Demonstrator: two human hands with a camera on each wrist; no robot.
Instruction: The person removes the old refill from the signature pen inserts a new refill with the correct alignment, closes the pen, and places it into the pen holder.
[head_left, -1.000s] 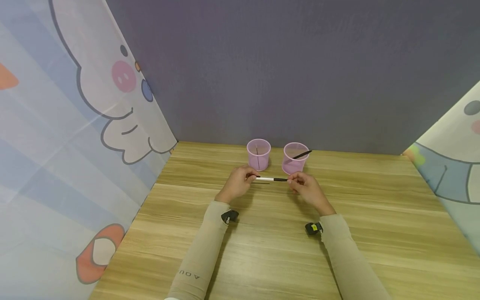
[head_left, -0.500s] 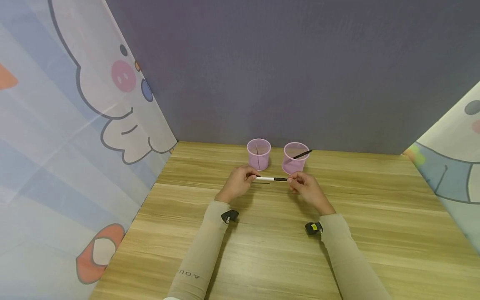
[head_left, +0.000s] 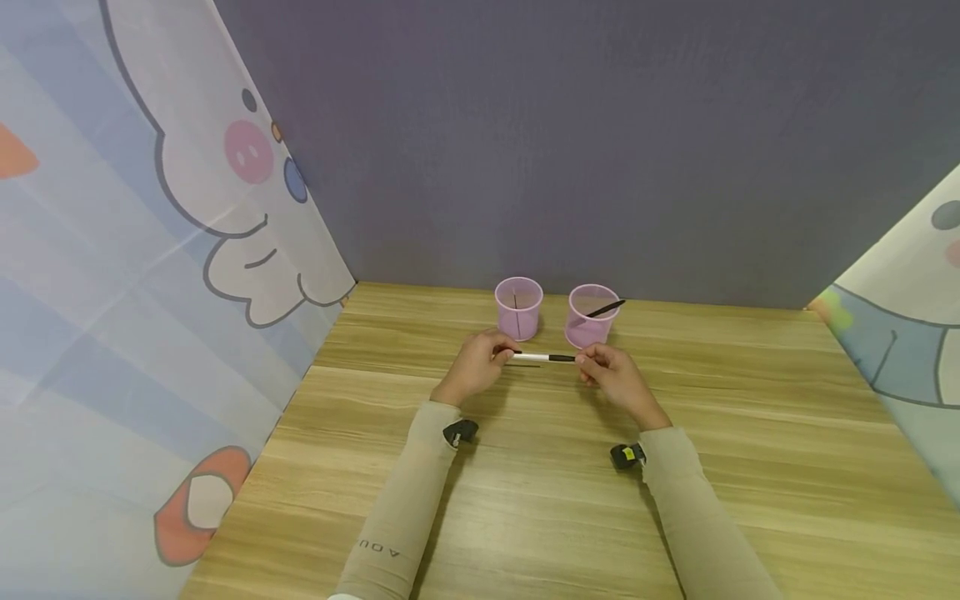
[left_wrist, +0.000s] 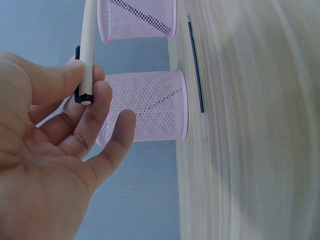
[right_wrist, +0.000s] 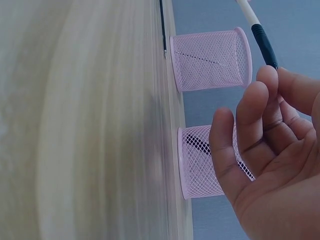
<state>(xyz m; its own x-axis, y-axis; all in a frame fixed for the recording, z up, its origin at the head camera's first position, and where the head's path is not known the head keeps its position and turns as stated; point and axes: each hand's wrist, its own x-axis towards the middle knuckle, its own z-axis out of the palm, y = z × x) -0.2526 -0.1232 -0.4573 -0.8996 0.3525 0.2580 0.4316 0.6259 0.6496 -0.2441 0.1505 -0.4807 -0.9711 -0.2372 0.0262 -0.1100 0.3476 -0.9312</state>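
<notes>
A white pen (head_left: 531,357) with a black grip section is held level above the table between both hands. My left hand (head_left: 472,368) pinches its clip end between thumb and fingers; the black clip (left_wrist: 77,75) shows in the left wrist view. At the opposite end, my right hand (head_left: 617,382) pinches the tip of the black grip section (right_wrist: 263,44) with thumb and index finger, hiding the point. Beneath the pen, a thin dark ink refill (left_wrist: 196,65) with a clear end lies on the table.
Behind the hands stand two pink mesh pen cups. A thin dark stick leans inside the left cup (head_left: 507,323); a black pen (head_left: 606,309) slants out of the right cup (head_left: 576,332). The wooden table (head_left: 540,500) meets a grey wall (head_left: 570,167) at its far edge.
Both hands stay in place with the pen between them. The head view shifts very slightly; nothing else visibly moves.
</notes>
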